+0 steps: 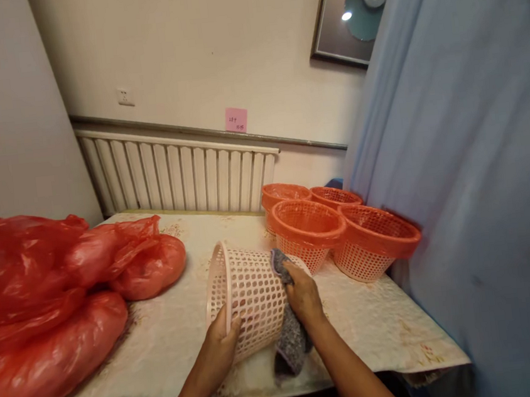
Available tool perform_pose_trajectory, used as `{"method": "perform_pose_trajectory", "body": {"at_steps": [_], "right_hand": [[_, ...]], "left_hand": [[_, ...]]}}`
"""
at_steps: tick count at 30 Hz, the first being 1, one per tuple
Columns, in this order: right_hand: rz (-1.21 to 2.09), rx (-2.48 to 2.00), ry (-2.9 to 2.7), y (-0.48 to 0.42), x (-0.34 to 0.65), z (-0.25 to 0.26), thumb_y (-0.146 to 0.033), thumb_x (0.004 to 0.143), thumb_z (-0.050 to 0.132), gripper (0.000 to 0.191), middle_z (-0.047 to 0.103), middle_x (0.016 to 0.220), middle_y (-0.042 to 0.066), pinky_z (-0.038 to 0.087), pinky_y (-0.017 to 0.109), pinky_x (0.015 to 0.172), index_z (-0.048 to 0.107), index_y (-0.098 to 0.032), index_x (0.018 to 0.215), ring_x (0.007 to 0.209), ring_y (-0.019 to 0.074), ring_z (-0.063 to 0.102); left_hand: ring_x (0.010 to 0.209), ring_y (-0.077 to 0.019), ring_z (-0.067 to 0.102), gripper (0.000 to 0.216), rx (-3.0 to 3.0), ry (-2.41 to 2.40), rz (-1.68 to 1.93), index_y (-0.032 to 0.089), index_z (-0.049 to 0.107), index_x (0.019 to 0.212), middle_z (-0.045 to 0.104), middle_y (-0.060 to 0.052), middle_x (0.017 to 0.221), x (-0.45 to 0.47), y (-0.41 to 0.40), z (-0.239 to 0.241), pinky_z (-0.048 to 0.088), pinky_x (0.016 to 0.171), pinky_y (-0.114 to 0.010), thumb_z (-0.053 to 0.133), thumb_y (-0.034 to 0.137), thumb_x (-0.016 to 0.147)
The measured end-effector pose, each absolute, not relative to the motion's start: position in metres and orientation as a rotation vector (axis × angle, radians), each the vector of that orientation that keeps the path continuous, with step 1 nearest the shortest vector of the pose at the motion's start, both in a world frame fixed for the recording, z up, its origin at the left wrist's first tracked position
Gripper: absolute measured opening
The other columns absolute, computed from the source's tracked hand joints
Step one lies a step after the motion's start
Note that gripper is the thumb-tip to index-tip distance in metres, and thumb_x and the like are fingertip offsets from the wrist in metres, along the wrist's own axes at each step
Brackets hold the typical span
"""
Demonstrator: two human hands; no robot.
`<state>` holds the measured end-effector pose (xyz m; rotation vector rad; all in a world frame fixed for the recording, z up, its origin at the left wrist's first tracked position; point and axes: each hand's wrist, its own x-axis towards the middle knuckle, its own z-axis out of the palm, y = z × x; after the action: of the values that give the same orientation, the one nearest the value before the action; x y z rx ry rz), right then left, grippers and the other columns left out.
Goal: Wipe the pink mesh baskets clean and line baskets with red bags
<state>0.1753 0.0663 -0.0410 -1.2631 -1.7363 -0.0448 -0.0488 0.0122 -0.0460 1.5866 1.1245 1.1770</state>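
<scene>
A pale pink plastic basket (255,288) with a lattice wall lies tilted on its side over the table, its mouth facing left. My left hand (221,348) grips the rim at the near side, thumb outside and the other fingers partly hidden within. Near the basket's base, my right hand (303,292) is closed on a grey cloth (292,341) and presses it against the wall. Part of the cloth hangs down below the hand toward the table.
Several similar baskets lined with red plastic bags (308,222) stand at the back right, beside a blue curtain (470,170). Large filled red plastic bags (44,310) cover the left of the cloth-covered table (167,348). A white radiator (181,169) runs along the wall behind.
</scene>
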Motion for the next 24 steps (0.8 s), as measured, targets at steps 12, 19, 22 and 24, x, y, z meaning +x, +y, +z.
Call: {"method": "perform_pose_trajectory", "body": {"at_steps": [12,19,22,24], "right_hand": [[-0.129,-1.317,-1.472,0.029,0.142,-0.101,-0.005,0.072,0.039,0.061,0.048,0.138,0.013,0.031,0.050,0.111,0.049,-0.011,0.132,0.132,0.0242,0.039],[-0.017,-0.951,-1.855,0.020,0.075,-0.040,-0.001,0.060,0.039,0.073,0.050,0.138,0.009,0.027,0.046,0.114,0.049,-0.013,0.131,0.135,0.0208,0.037],[0.024,-0.994,-1.862,0.031,0.065,-0.019,0.000,0.059,0.040,0.072,0.052,0.136,0.009,0.026,0.044,0.115,0.051,-0.014,0.129,0.133,0.0197,0.038],[0.025,-1.049,-1.855,0.041,0.066,-0.014,0.000,0.060,0.041,0.070,0.054,0.134,0.009,0.026,0.044,0.115,0.053,-0.014,0.127,0.132,0.0201,0.040]], "left_hand": [[0.115,-0.0259,0.058,0.045,1.617,0.970,1.076,0.013,0.051,0.129,0.063,-0.011,0.126,-0.058,0.013,-0.059,0.043,0.102,-0.040,0.042,0.036,0.092],[0.126,-0.0269,0.049,0.045,1.722,0.957,1.132,0.016,0.052,0.130,0.058,-0.010,0.133,-0.059,0.008,-0.067,0.033,0.111,-0.042,0.044,0.038,0.092],[0.128,-0.0267,0.047,0.045,1.719,0.944,1.140,0.016,0.052,0.131,0.055,-0.009,0.136,-0.060,0.004,-0.075,0.031,0.112,-0.043,0.042,0.039,0.092],[0.128,-0.0262,0.047,0.045,1.696,0.966,1.139,0.017,0.052,0.131,0.055,-0.009,0.136,-0.061,0.002,-0.079,0.030,0.113,-0.043,0.041,0.040,0.093]]}}
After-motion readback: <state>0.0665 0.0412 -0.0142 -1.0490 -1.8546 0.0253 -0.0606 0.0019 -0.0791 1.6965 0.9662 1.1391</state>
